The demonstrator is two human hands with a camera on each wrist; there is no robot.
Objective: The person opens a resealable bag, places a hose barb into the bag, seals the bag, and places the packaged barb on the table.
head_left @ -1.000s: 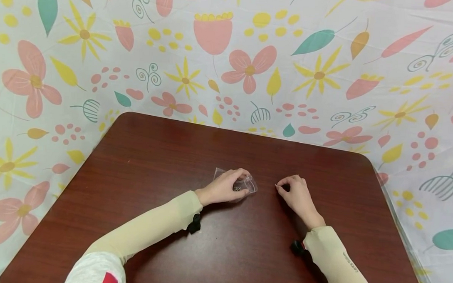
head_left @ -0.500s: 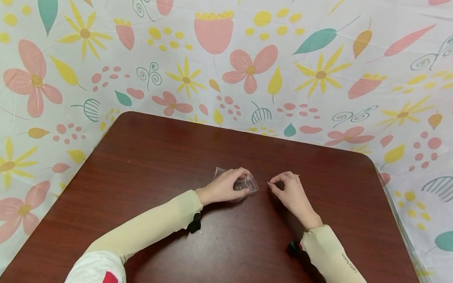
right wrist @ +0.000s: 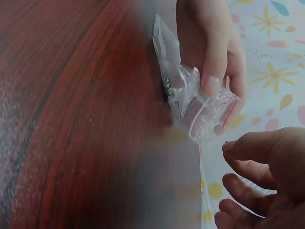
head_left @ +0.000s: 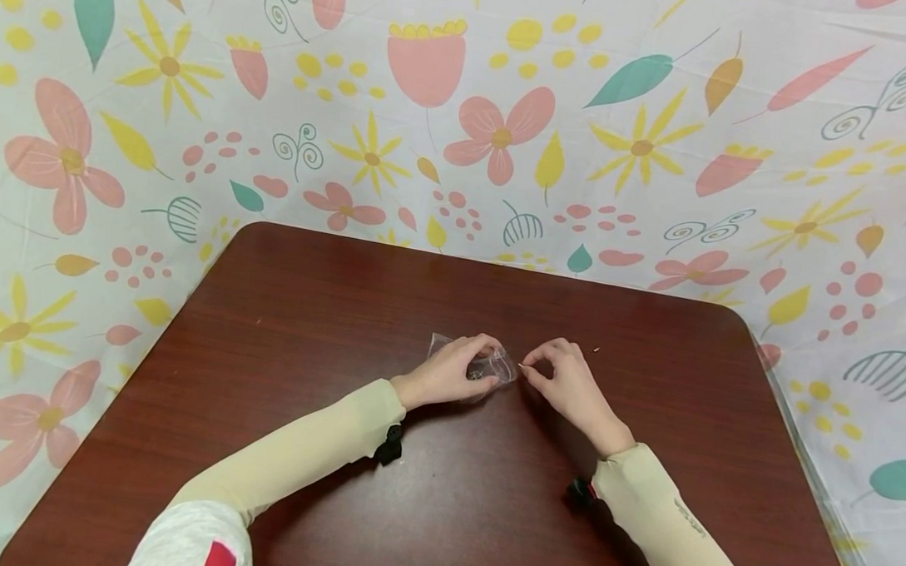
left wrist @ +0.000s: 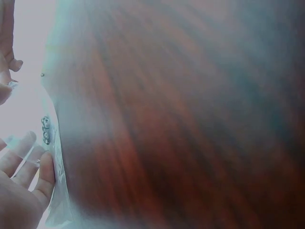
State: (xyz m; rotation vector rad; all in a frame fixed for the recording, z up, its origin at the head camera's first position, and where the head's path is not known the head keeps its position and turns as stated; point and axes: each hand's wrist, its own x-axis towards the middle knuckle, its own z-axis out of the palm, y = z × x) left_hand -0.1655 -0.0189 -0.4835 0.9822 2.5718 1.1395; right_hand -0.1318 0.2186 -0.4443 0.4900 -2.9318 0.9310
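Observation:
My left hand (head_left: 450,373) holds a clear plastic zip bag (head_left: 501,368) near its mouth, which faces right. Through the film, several small ring-shaped metal pieces (right wrist: 167,89) show low inside the bag; they also appear as a dark cluster (left wrist: 45,130) in the left wrist view. My right hand (head_left: 572,389) is just right of the bag's mouth, thumb and forefinger pinching a tiny piece (right wrist: 226,142). Only a dark speck of it shows, so its kind is unclear. A red strip (right wrist: 230,112) runs along the bag's mouth.
A tiny light-coloured bit (head_left: 596,350) lies on the brown table (head_left: 393,289) beyond my right hand. Another faint speck (head_left: 258,320) sits at the left. Floral cloth (head_left: 428,149) hangs behind the table and along its sides.
My right hand has moved left, bringing its pinched piece close to the bag's mouth. The tiny bit on the table has come into view behind it. My left hand keeps its place.

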